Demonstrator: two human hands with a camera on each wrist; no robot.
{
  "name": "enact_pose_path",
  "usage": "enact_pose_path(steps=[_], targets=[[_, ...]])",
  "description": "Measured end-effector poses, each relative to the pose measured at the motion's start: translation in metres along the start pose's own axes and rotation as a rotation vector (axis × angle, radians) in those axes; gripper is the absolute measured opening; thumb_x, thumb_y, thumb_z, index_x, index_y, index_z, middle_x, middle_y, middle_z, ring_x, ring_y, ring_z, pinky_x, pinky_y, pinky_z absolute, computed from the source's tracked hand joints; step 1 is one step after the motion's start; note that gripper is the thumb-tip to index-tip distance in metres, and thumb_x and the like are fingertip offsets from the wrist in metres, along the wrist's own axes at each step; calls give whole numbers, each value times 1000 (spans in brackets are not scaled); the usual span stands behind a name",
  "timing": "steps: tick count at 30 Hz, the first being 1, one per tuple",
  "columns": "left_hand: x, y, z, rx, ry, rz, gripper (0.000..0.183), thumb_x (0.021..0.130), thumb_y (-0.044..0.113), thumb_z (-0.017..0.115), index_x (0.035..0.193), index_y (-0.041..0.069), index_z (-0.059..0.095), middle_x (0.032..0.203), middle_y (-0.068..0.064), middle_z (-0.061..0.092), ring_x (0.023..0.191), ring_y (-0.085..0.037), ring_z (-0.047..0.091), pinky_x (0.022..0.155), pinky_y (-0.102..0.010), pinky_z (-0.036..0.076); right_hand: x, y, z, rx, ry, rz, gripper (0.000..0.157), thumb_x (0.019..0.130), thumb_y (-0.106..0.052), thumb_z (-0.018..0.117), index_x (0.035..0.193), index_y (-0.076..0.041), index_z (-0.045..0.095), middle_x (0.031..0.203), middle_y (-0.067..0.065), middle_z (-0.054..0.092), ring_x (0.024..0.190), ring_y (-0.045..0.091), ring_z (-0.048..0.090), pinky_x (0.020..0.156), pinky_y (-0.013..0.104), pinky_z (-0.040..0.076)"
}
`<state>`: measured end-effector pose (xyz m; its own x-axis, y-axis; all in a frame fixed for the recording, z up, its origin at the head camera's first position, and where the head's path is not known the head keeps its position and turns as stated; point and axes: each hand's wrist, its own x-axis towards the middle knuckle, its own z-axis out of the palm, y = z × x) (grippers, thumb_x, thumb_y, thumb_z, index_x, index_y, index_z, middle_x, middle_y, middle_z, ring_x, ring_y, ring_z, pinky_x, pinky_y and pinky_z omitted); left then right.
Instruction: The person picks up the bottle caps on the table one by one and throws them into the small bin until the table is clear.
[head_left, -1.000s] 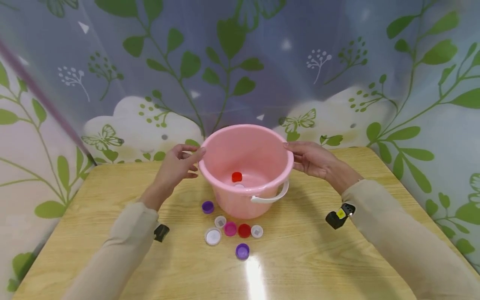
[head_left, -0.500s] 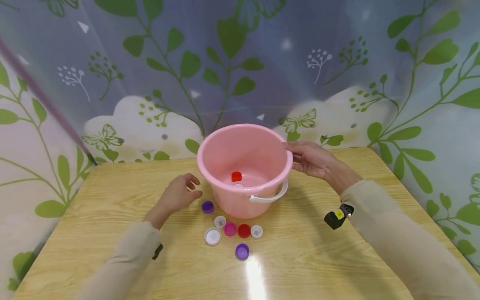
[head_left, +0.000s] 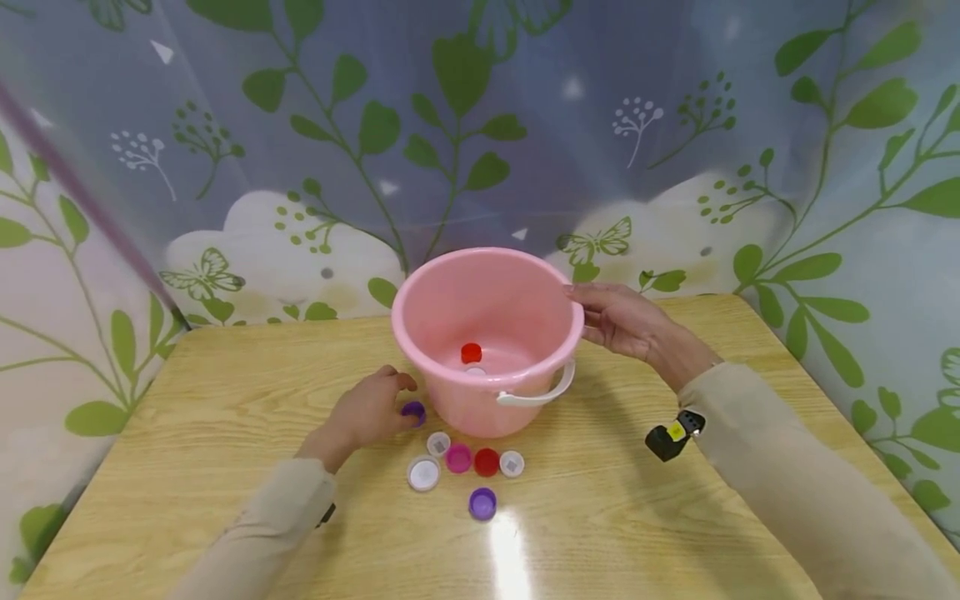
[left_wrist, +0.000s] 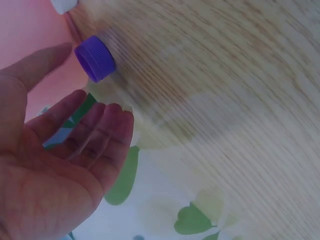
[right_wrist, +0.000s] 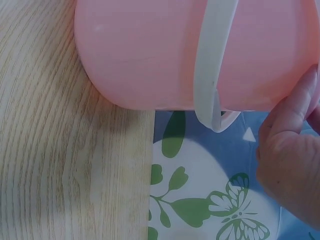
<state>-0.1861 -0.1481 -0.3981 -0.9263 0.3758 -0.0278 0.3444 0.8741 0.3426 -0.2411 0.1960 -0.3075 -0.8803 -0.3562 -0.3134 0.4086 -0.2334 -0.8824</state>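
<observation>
A pink bucket (head_left: 457,407) with a white handle (head_left: 536,393) stands upright on the wooden table. Its right rim is held by my right hand (head_left: 626,323), whose fingers lie along the outer wall in the right wrist view. By the bucket's lower left side, my left hand (head_left: 369,410) reaches around a purple bottle cap (left_wrist: 97,59). Thumb and fingers are parted there, and the left wrist view shows the cap just beyond their tips. Inside the bucket lie a red cap (head_left: 471,353) and a partly hidden white cap (head_left: 475,371).
Several caps lie in front of the bucket, including a magenta cap (head_left: 459,457), a red cap (head_left: 486,462), a large white cap (head_left: 423,473) and another purple cap (head_left: 482,504). A leaf-patterned curtain (head_left: 480,125) hangs behind and beside the table (head_left: 600,517).
My left hand has let go of the bucket's left rim and come down to the purple cap. My right hand stays at the right rim. The bucket has barely shifted.
</observation>
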Motion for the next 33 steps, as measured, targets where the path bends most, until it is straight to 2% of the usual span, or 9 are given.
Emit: enact_pose_path(steps=[7,12,16,24,33], targets=[[0,2,5,20,14,28,30,80,22,72,105,6,68,102,-9,59,88,-27,60,76,-43,52,1,1,1,11,-1,-5,20,95,-16,61,111,-3,62,97,7,63,79,14,65,74,25,55],[2,0,11,21,45,117,11,80,16,71,90,9,69,84,-5,59,74,-21,56,71,-38,50,0,2,0,20,-6,0,23,95,-16,60,113,-2,60,97,8,63,78,15,66,74,25,55],[2,-1,13,21,69,150,4,80,13,71,80,12,67,74,-2,57,69,-18,52,66,-36,48,-1,2,0,21,-2,3,28,95,-16,61,118,-1,56,97,8,63,79,15,66,74,25,55],[2,3,13,60,92,109,12,77,9,70,70,13,62,65,2,51,68,-19,52,62,-35,46,1,1,1,26,-9,5,27,95,-16,60,118,-1,55,97,8,63,79,15,66,75,25,55],[3,9,14,61,111,81,19,76,5,67,62,13,57,64,-1,52,64,-20,52,60,-37,47,0,1,0,28,-15,0,25,95,-16,61,116,-2,57,99,9,62,80,15,66,77,25,54]])
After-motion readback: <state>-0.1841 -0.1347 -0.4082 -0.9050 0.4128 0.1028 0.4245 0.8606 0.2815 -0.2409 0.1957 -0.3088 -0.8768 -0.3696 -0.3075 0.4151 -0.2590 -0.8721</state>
